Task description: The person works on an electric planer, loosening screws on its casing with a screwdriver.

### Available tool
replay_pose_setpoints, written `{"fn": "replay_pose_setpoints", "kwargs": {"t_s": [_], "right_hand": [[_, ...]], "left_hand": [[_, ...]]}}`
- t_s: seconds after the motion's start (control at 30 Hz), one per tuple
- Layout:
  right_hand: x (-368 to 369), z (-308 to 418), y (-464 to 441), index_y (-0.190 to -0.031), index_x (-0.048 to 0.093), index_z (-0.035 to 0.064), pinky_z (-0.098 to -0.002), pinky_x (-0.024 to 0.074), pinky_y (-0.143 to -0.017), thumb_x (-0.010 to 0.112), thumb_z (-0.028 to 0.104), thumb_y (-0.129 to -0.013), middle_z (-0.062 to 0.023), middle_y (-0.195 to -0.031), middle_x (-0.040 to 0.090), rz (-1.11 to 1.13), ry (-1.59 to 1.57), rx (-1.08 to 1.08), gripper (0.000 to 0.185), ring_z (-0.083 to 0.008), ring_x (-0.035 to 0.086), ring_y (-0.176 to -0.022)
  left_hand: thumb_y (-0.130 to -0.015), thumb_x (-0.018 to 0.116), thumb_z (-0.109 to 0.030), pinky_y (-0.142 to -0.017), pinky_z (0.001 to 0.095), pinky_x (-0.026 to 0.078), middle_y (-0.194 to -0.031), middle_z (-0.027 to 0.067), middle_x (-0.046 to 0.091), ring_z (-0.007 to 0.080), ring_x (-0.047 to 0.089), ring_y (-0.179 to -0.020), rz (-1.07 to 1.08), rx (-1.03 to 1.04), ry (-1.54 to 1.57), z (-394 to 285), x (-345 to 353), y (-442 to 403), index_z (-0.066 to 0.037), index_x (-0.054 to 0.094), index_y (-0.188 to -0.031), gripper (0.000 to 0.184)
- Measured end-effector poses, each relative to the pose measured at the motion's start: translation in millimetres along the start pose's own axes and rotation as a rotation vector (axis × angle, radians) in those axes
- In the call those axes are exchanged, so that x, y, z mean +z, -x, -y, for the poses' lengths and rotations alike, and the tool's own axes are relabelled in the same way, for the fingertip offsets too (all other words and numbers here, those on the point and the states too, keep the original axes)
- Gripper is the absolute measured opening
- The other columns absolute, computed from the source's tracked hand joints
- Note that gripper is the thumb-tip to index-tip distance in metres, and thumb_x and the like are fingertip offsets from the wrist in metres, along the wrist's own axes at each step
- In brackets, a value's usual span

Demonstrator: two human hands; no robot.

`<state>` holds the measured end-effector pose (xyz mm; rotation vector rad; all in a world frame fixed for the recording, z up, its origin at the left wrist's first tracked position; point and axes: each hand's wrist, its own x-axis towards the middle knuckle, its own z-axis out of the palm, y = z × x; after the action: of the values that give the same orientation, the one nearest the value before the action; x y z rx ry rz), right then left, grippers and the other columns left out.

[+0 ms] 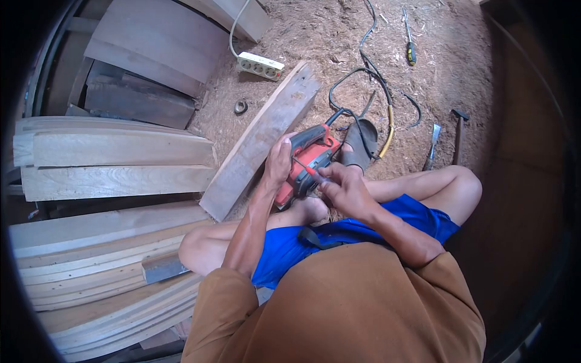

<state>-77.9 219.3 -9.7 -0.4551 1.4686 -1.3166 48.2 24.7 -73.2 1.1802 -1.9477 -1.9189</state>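
A red and black power tool (316, 156) rests between my crossed legs, its cord running up and away from the handle. My left hand (279, 162) is wrapped round the tool's left side, near its black handle. In my right hand (348, 192) is a screwdriver with a red and dark handle (315, 174); its thin shaft points up and left onto the tool's body. The screwdriver's tip meets the tool close to my left fingers, but the exact contact spot is too small to make out.
A wooden beam (260, 142) lies left of the tool. Stacked boards (121, 178) fill the left side. Farther off are a power strip (261, 66), a metal ring (241, 107) and another screwdriver (411, 53). A chisel (433, 145) and a hammer (459, 136) lie at the right.
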Motion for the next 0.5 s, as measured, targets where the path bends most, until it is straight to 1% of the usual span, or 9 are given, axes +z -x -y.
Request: {"fn": "replay_pose_setpoints", "kwargs": {"t_s": [0.03,0.07,0.17,0.2,0.27,0.3,0.37,0.4,0.5], "right_hand": [[-1.6,11.7,-4.1,-0.124,0.061,-0.0023,-0.0279,0.0477,-0.049,0.06,0.002,-0.102,-0.0145,-0.096,0.074,0.02,-0.221,0.27,0.022,-0.0163,0.062,-0.058],[-14.0,14.7,-7.1,-0.125,0.059,0.0019,-0.0219,0.0389,-0.044,0.061,0.004,-0.102,-0.014,-0.095,0.073,0.086,-0.506,0.427,0.023,-0.0103,0.056,-0.055],[-16.2,25.6,-6.2,-0.124,0.059,0.0031,-0.0229,0.0374,-0.042,0.062,0.006,-0.103,-0.0122,-0.093,0.073,0.076,-0.614,0.546,0.021,-0.0101,0.054,-0.054],[-17.3,25.4,-7.4,-0.123,0.059,0.0028,-0.0252,0.0399,-0.044,0.062,0.008,-0.103,-0.0126,-0.092,0.073,0.062,-0.529,0.542,0.021,-0.0116,0.056,-0.055],[-17.0,22.3,-12.4,-0.121,0.059,0.0021,-0.0298,0.0451,-0.047,0.062,0.011,-0.104,-0.0135,-0.09,0.073,0.043,-0.361,0.528,0.02,-0.0147,0.06,-0.059],[-18.2,15.1,-11.8,-0.119,0.06,0.0037,-0.0356,0.0477,-0.051,0.062,0.015,-0.103,-0.0151,-0.09,0.073,-0.015,-0.034,0.298,0.019,-0.021,0.064,-0.062],[-22.2,-1.0,-7.2,-0.113,0.062,0.0068,-0.0471,0.0528,-0.058,0.063,0.022,-0.102,-0.0184,-0.089,0.074,-0.131,0.613,-0.176,0.018,-0.0336,0.071,-0.067],[-20.6,8.4,-3.1,-0.114,0.062,0.0063,-0.0495,0.0532,-0.063,0.063,0.021,-0.101,-0.0196,-0.09,0.074,-0.076,0.714,-0.246,0.02,-0.0371,0.072,-0.073],[-14.4,34.0,6.3,-0.115,0.063,0.0055,-0.0541,0.0541,-0.073,0.063,0.021,-0.099,-0.0213,-0.091,0.075,0.029,0.915,-0.373,0.022,-0.0439,0.074,-0.085]], "left_hand": [[-0.114,0.037,-0.039,-0.091,0.0332,0.052,-0.109,0.0104,0.071,0.0169,0.064,-0.094,0.0,-0.03,-0.003,-3.4,-0.8,1.1,0.004,0.062,-0.14,0.056],[-0.114,0.037,-0.039,-0.087,0.0332,0.052,-0.105,0.0091,0.071,0.0162,0.063,-0.09,-0.012,-0.033,0.018,-6.1,1.4,3.2,0.004,0.062,-0.14,0.056],[-0.114,0.038,-0.04,-0.085,0.0336,0.053,-0.102,0.0081,0.071,0.0159,0.064,-0.086,-0.023,0.062,0.073,4.9,4.6,-3.6,0.004,0.061,-0.141,0.056],[-0.114,0.038,-0.04,-0.086,0.0338,0.054,-0.103,0.0082,0.071,0.0161,0.065,-0.087,-0.027,0.108,0.09,3.0,5.3,-3.2,0.004,0.061,-0.141,0.057],[-0.115,0.039,-0.038,-0.086,0.0298,0.053,-0.112,0.0084,0.071,0.0132,0.064,-0.092,0.047,0.012,0.105,-1.8,-3.0,1.2,0.005,0.058,-0.145,0.055],[-0.115,0.04,-0.036,-0.086,0.0277,0.052,-0.117,0.0085,0.071,0.0118,0.063,-0.095,0.087,-0.036,0.114,-6.6,-5.1,2.9,0.005,0.057,-0.146,0.054],[-0.115,0.039,-0.038,-0.101,0.0322,0.049,-0.125,0.013,0.071,0.0176,0.064,-0.111,0.064,0.083,0.117,-0.1,-0.7,1.2,0.004,0.059,-0.144,0.055],[-0.115,0.039,-0.039,-0.108,0.0344,0.047,-0.128,0.0153,0.07,0.0205,0.064,-0.12,0.057,0.145,0.118,1.6,1.8,-0.9,0.004,0.06,-0.142,0.055],[-0.114,0.039,-0.036,-0.108,0.0337,0.046,-0.126,0.0155,0.071,0.0189,0.063,-0.118,0.027,0.101,0.149,-0.9,4.4,0.5,0.004,0.061,-0.142,0.053]]}}
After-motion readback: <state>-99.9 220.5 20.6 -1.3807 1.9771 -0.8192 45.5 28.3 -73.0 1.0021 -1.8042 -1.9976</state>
